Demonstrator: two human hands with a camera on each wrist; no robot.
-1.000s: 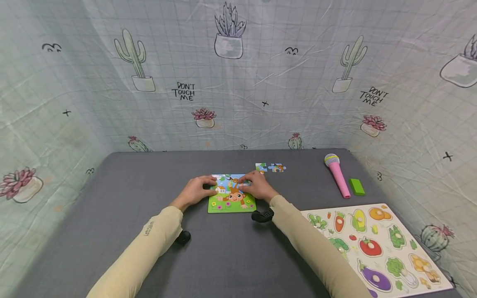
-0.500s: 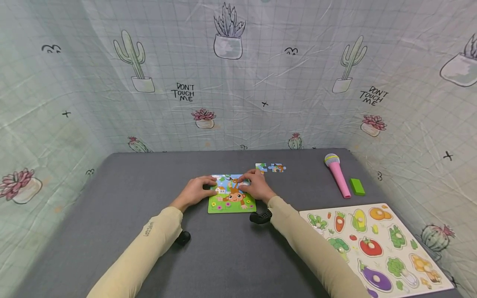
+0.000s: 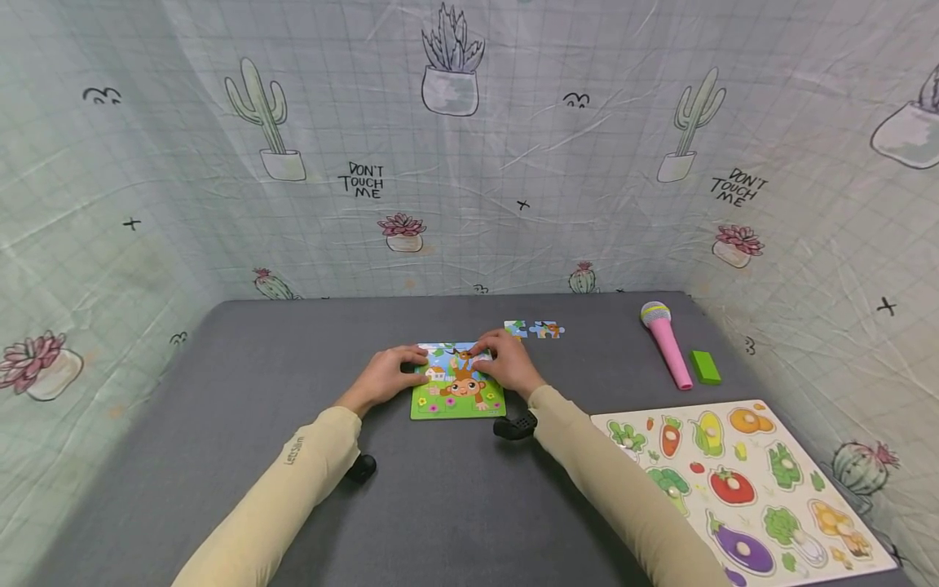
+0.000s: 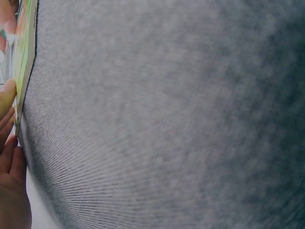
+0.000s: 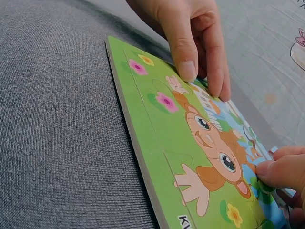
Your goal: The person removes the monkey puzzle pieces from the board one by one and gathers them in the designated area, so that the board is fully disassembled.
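Observation:
A jigsaw puzzle board (image 3: 458,408) with a cartoon monkey lies on the grey table in the head view. My left hand (image 3: 385,377) rests at its left side, thumb and straight fingers touching the edge. In the right wrist view, the left thumb (image 5: 187,69) presses on the picture. Over the upper right of the board, my right hand (image 3: 511,367) pinches what looks like a puzzle piece, mostly hidden by the fingers. The right thumb (image 5: 267,172) touches the picture. Just behind that hand lie two loose puzzle pieces, one (image 3: 515,328) partly covered and one (image 3: 547,329) in view.
A vegetable peg board (image 3: 795,522) lies at the front right, partly under the right sleeve (image 3: 609,481). Behind it are a pink toy microphone (image 3: 669,350) and a green block (image 3: 705,368). A printed cloth (image 3: 469,244) stands behind the table.
The fingertips of my right hand have shifted slightly to the right and away over the puzzle board. My left hand keeps its place at the left edge.

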